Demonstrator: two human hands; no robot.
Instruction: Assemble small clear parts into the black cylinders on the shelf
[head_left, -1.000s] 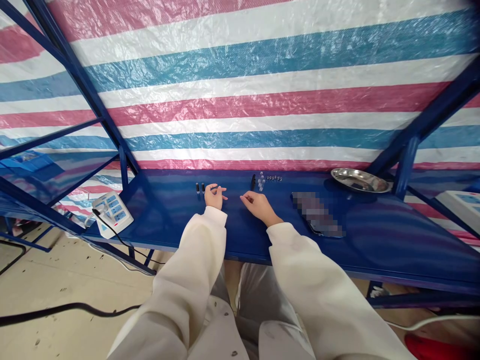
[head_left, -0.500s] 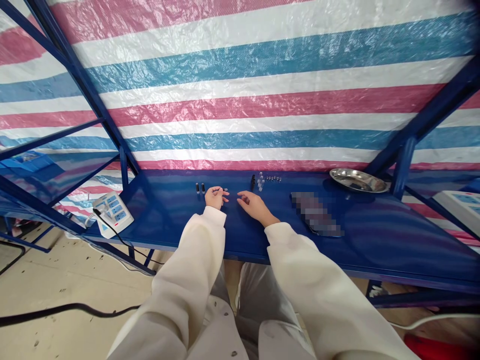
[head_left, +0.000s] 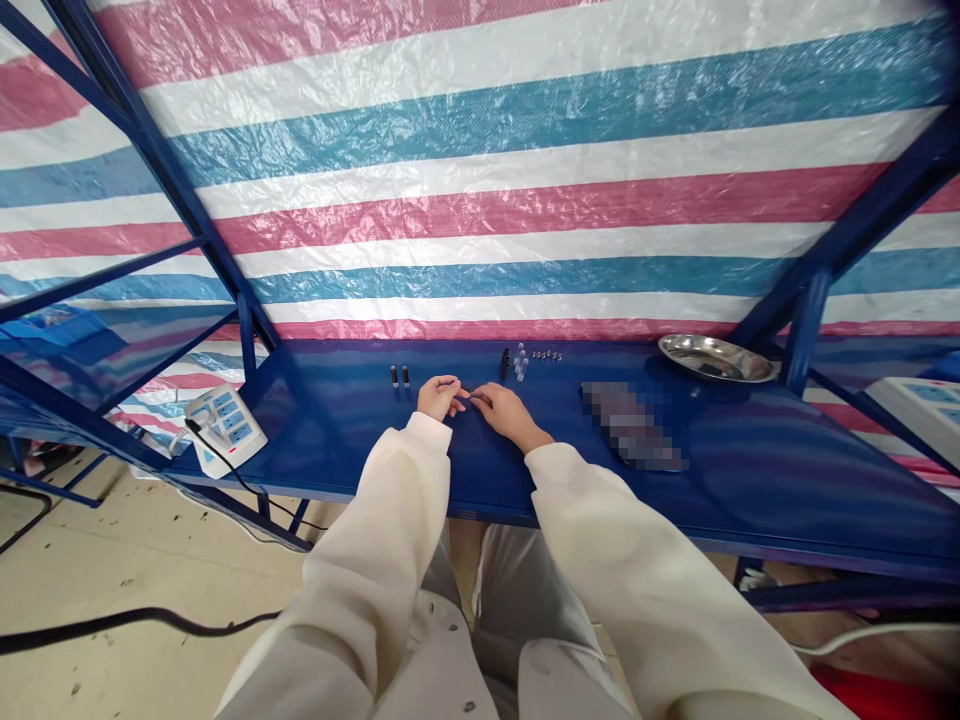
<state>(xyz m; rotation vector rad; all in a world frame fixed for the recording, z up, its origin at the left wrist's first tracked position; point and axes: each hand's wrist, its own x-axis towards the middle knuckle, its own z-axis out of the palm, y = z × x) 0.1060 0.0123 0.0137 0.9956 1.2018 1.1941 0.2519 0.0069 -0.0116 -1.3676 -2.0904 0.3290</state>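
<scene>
My left hand point(head_left: 437, 398) and my right hand point(head_left: 504, 411) rest on the blue shelf point(head_left: 352, 430), their fingertips meeting between them. Both hands have curled, pinching fingers around a tiny part too small to make out. Two small dark cylinders point(head_left: 400, 376) stand upright just left of my left hand. Behind my right hand stand a dark cylinder point(head_left: 505, 361), some clear small pieces point(head_left: 520, 366) and a row of tiny metal parts point(head_left: 547, 355). White sleeves cover both arms.
A steel dish point(head_left: 718, 359) sits at the back right by a blue post point(head_left: 799, 330). A blurred dark flat object point(head_left: 631, 427) lies right of my hands. A white power strip point(head_left: 224, 426) with its black cable sits at the shelf's left end. A striped tarp hangs behind.
My right hand has slid left until its fingertips meet those of my left hand. The left hand has turned slightly toward it.
</scene>
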